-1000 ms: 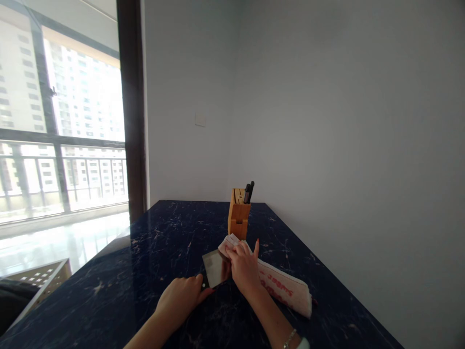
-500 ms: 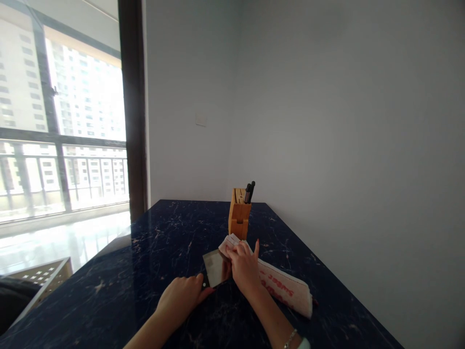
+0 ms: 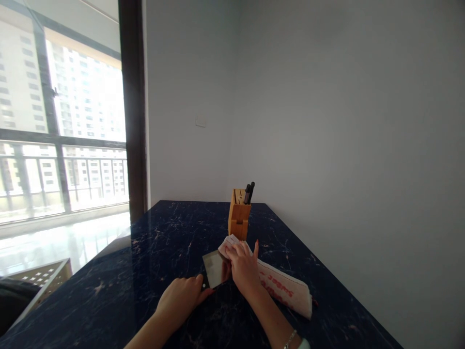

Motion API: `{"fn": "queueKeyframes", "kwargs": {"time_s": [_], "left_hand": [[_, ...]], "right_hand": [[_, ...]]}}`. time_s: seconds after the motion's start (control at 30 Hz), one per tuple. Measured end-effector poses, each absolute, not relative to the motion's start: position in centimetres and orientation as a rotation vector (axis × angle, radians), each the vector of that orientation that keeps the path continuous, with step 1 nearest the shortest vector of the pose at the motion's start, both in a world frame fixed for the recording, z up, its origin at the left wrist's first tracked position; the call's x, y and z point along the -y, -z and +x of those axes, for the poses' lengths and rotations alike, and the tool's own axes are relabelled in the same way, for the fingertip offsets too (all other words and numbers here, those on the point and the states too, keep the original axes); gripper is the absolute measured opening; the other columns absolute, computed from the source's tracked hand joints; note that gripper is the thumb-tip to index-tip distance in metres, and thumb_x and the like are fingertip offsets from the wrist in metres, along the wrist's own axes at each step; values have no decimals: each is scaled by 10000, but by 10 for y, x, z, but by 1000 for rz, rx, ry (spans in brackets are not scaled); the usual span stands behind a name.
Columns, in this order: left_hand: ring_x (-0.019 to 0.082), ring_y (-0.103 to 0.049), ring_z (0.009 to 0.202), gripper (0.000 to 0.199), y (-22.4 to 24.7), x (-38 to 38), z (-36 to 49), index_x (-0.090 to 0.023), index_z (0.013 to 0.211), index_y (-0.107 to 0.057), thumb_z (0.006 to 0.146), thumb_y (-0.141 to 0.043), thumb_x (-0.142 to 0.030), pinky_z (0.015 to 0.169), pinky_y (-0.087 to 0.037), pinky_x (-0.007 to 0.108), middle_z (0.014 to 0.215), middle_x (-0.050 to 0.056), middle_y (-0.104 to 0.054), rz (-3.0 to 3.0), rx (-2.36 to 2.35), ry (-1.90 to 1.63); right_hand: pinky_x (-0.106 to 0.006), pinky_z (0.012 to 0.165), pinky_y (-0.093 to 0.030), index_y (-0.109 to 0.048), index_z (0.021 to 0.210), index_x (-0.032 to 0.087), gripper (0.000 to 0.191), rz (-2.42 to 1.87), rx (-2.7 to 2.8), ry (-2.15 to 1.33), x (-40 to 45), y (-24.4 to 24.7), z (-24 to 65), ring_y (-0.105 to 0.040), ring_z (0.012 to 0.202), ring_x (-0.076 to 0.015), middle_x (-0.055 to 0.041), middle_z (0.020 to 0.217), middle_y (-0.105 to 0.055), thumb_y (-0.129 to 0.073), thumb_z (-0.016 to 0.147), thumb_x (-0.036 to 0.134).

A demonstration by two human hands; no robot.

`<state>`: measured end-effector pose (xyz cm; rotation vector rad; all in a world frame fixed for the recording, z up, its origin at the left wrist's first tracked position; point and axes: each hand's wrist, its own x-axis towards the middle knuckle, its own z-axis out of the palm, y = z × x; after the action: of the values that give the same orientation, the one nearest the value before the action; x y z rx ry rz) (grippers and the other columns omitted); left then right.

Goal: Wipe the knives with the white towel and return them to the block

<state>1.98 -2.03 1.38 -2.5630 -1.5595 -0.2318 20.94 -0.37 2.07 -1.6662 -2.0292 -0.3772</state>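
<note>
My left hand (image 3: pixel 181 298) is wrapped round the dark handle of a cleaver, whose broad, shiny blade (image 3: pixel 214 268) points away to the right. A white towel with red lettering (image 3: pixel 283 287) lies folded over the table on the right. My right hand (image 3: pixel 244 264) grips the towel's near-left end and presses it against the far right part of the blade. Its thumb and fingertips are partly hidden in the cloth, and one finger sticks up. Just beyond the towel stands a wooden knife block (image 3: pixel 239 215) holding black-handled tools (image 3: pixel 249 193).
Everything rests on a dark blue marbled table (image 3: pixel 174 232). A grey wall (image 3: pixel 327 145) runs along its right side and back. At the lower left, beside the table, is a perforated light-coloured item (image 3: pixel 43 278) with something black by it. Windows with a railing are on the left.
</note>
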Motion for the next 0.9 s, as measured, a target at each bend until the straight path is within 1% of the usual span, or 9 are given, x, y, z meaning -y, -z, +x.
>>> {"fn": "queueKeyframes", "kwargs": {"time_s": [0.17,0.3,0.4,0.47,0.57,0.63,0.77,0.9], "left_hand": [[312,-642,664,559,-17,22,20,-176,851,-590,832,-195,-570,565,-474,404,736,97,-683,-2579,1590,204],[296,-643,703,552,-19,24,21,-168,878,-593,830,-213,-566,598,-465,373,767,108,-680,-2586,1644,180],[295,-642,705,550,-20,24,22,-167,886,-593,831,-213,-561,602,-460,373,770,109,-678,-2584,1656,167],[299,-640,706,553,-21,25,22,-165,890,-592,831,-210,-561,602,-458,378,775,113,-677,-2586,1659,162],[293,-640,723,551,-21,24,23,-158,893,-594,831,-218,-557,619,-457,371,786,123,-675,-2590,1680,161],[291,-642,724,539,-21,24,23,-162,886,-594,834,-223,-550,622,-458,372,783,121,-676,-2590,1677,167],[299,-642,699,504,-19,23,22,-177,877,-589,842,-232,-533,597,-463,388,767,104,-682,-2581,1645,168],[294,-642,690,491,-18,22,22,-174,861,-586,844,-242,-524,595,-465,384,760,105,-682,-2568,1625,182]], "right_hand": [[-507,981,132,-513,1121,335,357,-1650,2036,350,3,-20,210,-274,1210,-203,15,1189,-514,-340,850,180],[-508,984,119,-509,1125,335,368,-1675,2044,355,6,-23,210,-269,1215,-195,16,1190,-514,-325,855,167],[-509,987,102,-515,1115,336,368,-1681,2041,361,8,-26,209,-270,1213,-194,17,1180,-519,-331,851,158],[-505,992,86,-522,1105,339,364,-1685,2033,359,9,-27,208,-297,1192,-188,15,1164,-528,-330,854,158],[-501,997,33,-519,1105,347,350,-1705,2014,305,9,-27,207,-386,1098,-174,8,1109,-556,-348,854,173],[-505,993,-2,-529,1091,350,328,-1696,2010,244,10,-26,204,-416,1048,-174,7,1070,-572,-378,847,191],[-489,996,-4,-553,1067,354,298,-1577,2069,154,16,-25,189,-427,1029,-179,6,1027,-584,-405,846,219],[-474,1003,10,-509,1127,366,323,-1479,2147,189,21,-28,179,-408,1060,-180,6,1062,-570,-390,859,231]]}}
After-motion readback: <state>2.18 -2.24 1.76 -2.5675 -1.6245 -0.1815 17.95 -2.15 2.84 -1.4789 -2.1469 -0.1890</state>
